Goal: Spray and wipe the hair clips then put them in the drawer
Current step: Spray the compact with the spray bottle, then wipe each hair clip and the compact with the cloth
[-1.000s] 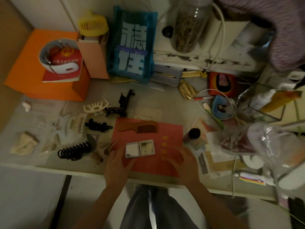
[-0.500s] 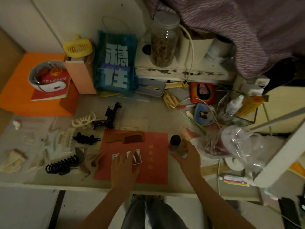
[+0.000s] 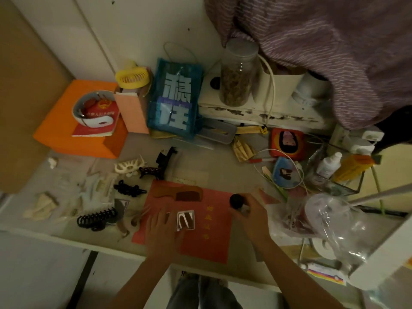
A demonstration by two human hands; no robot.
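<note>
While your right hand [image 3: 250, 211] curls around the small dark-capped bottle [image 3: 236, 201] at the right edge of the red paper [image 3: 211, 237], you look to be at the very start of the job: taking up what I judge to be the spray, with no clip sprayed or wiped yet. Your left hand [image 3: 161, 228] lies flat, fingers straight, over one half of the little hinged mirror case [image 3: 185, 220] on that paper; it grips nothing.

The hair clips lie well to the left on the desk [image 3: 223, 161]: the black coil-shaped claw clip [image 3: 96, 220] nearest the front edge, the black bow-like clip [image 3: 128, 188] above it, the cream antler-shaped clip [image 3: 129, 167] and the dark speckled clip [image 3: 151, 171] farther back. Pale clips further left are too blurred to count.

The next move calls for freeing your left hand to lift 1 clip, then aiming the nozzle at it away from the mirror and the wooden comb [image 3: 178, 192].

Mind the front edge of the desk: the coil clip sits close to it. On your right, the crumpled plastic bag [image 3: 330, 221] and loose cables crowd the bottle's side, so open room lies mainly in the bare strip behind the comb. I cannot see the drawer.
</note>
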